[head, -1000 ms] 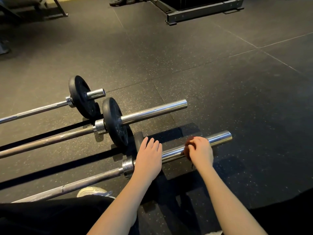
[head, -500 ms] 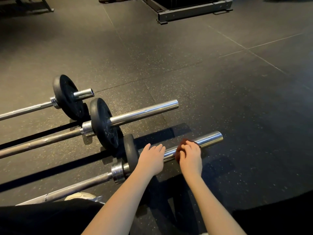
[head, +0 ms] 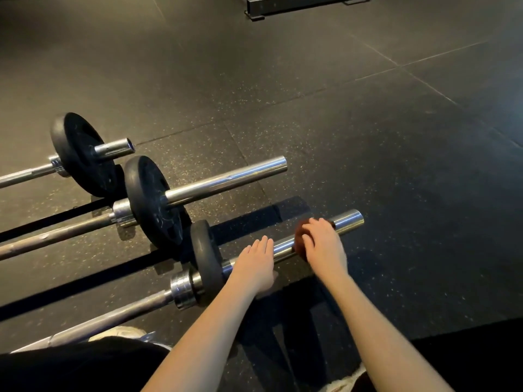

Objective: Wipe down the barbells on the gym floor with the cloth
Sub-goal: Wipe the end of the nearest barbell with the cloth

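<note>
- Three barbells lie side by side on the dark rubber gym floor [head: 368, 137]. Each has a black plate on the end in view, which lifts its chrome sleeve off the mat so a cloth can pass right round it.
- The nearest barbell [head: 113, 315] is the one being worked on, and both arms reach down to its sleeve [head: 349, 219].
- The right hand [head: 324, 246] has its fingers curled over the sleeve with the cloth [head: 299, 244] bunched beneath them. The cloth is a small reddish-brown wad that shows only at the hand's left edge, about midway along the sleeve, so the metal is rubbed through the fabric rather than by skin.
- The left hand [head: 256, 264] lies flat on the sleeve with its fingers straight and close together, just outboard of the plate [head: 205, 258]. It holds nothing, and most likely it is pressing down to stop the bar rolling under the wiping strokes.
- The bare chrome tip beyond the right hand looks bright. Whether it has been wiped I cannot tell, since the right hand is slightly blurred.
- The middle barbell [head: 226, 179] and the far barbell [head: 113, 149] sit apart from both hands, presumably awaiting their turn.
- A light shoe [head: 121, 333] peeks out near the nearest shaft. A black rack base [head: 297, 5] crosses the top of the view.
</note>
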